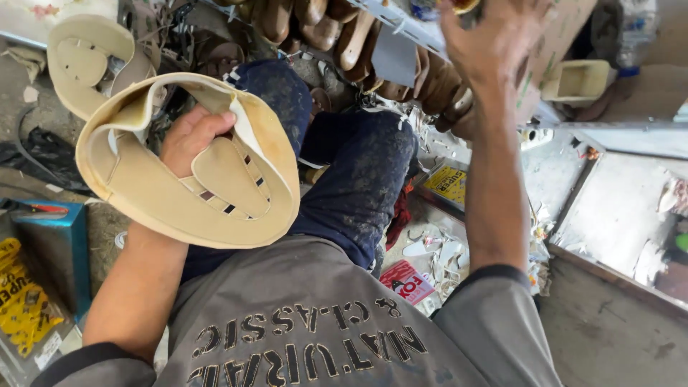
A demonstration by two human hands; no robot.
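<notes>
So the left hand [192, 136] has its fingers curled round a beige shoe upper [190, 175], held above the lap. Right hand [494, 43] is up at the rack of wooden shoe lasts [358, 43] – fingers spread, nothing gripped yet. Looks like last-picking – needs a matching one.

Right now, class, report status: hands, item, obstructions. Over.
Left hand grips beige leather shoe upper. Right hand reaches to rack of wooden shoe lasts. Nothing between.
</notes>
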